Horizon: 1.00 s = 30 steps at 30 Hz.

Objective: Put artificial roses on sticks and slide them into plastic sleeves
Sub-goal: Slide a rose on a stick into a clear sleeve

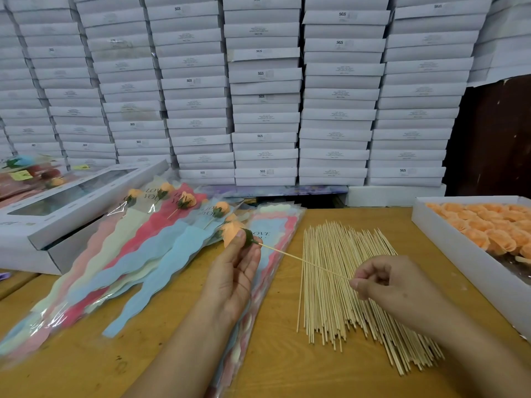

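Right hand [382, 278]: pinches stick [304, 262] end.
Left hand [232, 271]: fingertips hold orange rose [233, 232] at stick's tip.
Surface [273, 354]: loose sticks [344, 285], plastic sleeves [264, 254].

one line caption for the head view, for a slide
Left hand holds an orange rose while the right hand pushes a stick into its base.
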Available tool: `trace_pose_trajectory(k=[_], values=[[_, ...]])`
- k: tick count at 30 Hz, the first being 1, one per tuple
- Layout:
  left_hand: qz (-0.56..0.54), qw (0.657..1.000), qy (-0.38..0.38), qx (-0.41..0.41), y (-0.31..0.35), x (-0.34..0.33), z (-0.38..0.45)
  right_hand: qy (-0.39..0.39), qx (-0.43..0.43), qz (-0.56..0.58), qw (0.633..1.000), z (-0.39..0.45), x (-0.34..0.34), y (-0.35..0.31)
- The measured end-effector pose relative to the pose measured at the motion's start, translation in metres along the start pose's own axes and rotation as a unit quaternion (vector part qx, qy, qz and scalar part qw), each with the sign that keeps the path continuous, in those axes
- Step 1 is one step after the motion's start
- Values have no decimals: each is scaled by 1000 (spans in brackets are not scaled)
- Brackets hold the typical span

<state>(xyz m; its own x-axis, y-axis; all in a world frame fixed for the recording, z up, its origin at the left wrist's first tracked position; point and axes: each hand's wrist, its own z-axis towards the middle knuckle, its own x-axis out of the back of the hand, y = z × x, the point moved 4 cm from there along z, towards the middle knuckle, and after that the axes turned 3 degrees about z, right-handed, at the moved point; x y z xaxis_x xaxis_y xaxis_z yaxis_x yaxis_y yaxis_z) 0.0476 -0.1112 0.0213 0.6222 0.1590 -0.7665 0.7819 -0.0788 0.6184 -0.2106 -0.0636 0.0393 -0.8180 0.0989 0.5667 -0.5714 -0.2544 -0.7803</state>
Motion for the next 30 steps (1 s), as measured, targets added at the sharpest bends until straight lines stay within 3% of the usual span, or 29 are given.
trace_pose_trajectory(k=[9,18,30], values=[[28,1000,-1,-3,-2,0,0,-42,23,-94,994,2,-10,8],[24,1000,10,-6,-3,1,0,-16,19,-64,998,-1,-4,2],[20,1000,2,8,-5,0,-1,-80,19,-58,995,-3,-10,0]])
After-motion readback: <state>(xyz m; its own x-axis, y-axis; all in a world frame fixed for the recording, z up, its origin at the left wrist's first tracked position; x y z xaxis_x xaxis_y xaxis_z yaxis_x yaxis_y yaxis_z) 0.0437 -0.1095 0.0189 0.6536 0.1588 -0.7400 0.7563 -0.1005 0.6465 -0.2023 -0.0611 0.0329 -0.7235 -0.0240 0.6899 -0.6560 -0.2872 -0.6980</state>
